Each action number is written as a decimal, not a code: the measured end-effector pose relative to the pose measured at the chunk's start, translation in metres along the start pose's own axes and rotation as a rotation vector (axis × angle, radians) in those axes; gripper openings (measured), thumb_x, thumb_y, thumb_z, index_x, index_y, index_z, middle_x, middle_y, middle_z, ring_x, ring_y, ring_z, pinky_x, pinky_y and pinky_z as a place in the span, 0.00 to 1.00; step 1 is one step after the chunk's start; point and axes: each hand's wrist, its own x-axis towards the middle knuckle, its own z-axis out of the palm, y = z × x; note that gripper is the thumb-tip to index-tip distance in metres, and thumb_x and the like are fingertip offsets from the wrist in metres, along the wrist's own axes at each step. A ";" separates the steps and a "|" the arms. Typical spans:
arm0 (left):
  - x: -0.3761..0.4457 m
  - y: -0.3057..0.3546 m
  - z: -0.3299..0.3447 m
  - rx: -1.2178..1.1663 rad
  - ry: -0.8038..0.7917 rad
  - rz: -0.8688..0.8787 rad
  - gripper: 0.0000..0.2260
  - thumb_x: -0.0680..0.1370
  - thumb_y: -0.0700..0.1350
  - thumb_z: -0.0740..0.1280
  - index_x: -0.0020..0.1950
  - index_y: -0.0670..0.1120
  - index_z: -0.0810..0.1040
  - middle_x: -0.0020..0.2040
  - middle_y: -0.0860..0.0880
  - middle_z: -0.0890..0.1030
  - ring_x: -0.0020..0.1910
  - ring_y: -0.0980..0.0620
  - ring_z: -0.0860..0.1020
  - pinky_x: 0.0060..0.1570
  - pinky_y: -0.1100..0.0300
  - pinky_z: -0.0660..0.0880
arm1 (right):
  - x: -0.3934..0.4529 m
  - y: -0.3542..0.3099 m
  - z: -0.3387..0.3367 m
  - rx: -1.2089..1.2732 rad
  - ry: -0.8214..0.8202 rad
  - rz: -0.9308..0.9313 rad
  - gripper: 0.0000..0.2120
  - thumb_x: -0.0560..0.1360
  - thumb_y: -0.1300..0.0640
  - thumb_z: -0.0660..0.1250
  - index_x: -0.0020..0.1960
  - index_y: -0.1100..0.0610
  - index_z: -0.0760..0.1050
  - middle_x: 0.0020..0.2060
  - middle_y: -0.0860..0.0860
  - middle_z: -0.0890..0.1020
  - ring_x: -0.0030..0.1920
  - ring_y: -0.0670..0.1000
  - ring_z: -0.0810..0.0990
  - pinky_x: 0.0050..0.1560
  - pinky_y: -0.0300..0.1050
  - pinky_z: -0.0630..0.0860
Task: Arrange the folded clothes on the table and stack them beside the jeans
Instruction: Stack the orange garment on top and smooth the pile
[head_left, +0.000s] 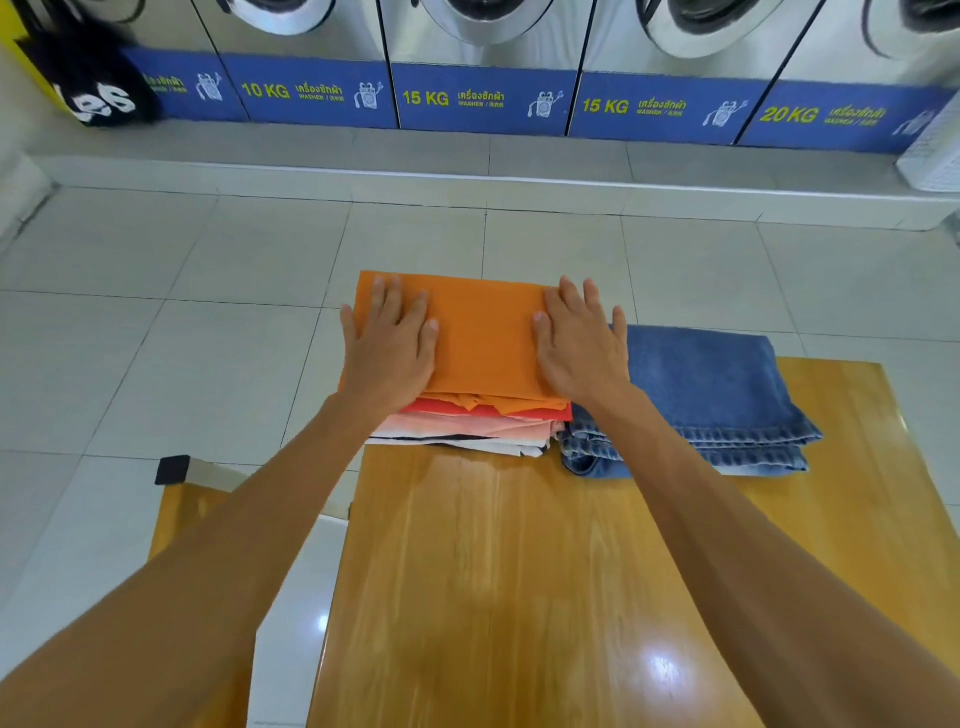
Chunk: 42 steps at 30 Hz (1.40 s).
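A stack of folded clothes stands at the far left corner of the wooden table (493, 571). Its top piece is an orange garment (485, 338); under it lie a red piece (524, 412), a pink piece (467, 428) and a white one with a dark stripe (488, 444). Folded blue jeans (717, 395) lie right beside the stack, touching it. My left hand (389, 343) rests flat on the orange garment's left part, fingers spread. My right hand (582, 343) lies flat on its right edge, next to the jeans.
A row of washing machines with blue labels (483, 98) lines the far wall behind a raised step. A black bag (93, 88) sits at the far left. A wooden seat with a dark-capped leg (174, 470) stands left of the table. A white basket (935, 150) is at the right.
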 end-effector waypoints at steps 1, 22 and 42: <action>-0.008 0.009 -0.004 -0.038 0.033 0.074 0.26 0.83 0.59 0.45 0.79 0.51 0.59 0.81 0.47 0.52 0.80 0.47 0.44 0.75 0.38 0.41 | -0.004 0.000 -0.007 0.050 0.080 0.008 0.23 0.84 0.49 0.51 0.76 0.56 0.67 0.77 0.55 0.66 0.78 0.59 0.60 0.75 0.63 0.58; 0.024 0.108 0.023 -0.101 -0.213 0.166 0.25 0.82 0.60 0.41 0.79 0.59 0.51 0.82 0.50 0.43 0.80 0.51 0.39 0.73 0.36 0.34 | -0.112 -0.005 0.010 0.903 0.060 0.582 0.12 0.79 0.50 0.69 0.41 0.56 0.81 0.33 0.47 0.86 0.32 0.47 0.83 0.39 0.46 0.78; -0.069 0.056 0.017 -0.362 0.239 0.170 0.11 0.76 0.43 0.70 0.58 0.49 0.84 0.57 0.50 0.82 0.61 0.50 0.76 0.61 0.53 0.74 | 0.017 -0.023 0.010 0.068 -0.057 -0.228 0.21 0.86 0.49 0.51 0.77 0.51 0.66 0.77 0.52 0.67 0.80 0.57 0.57 0.77 0.57 0.53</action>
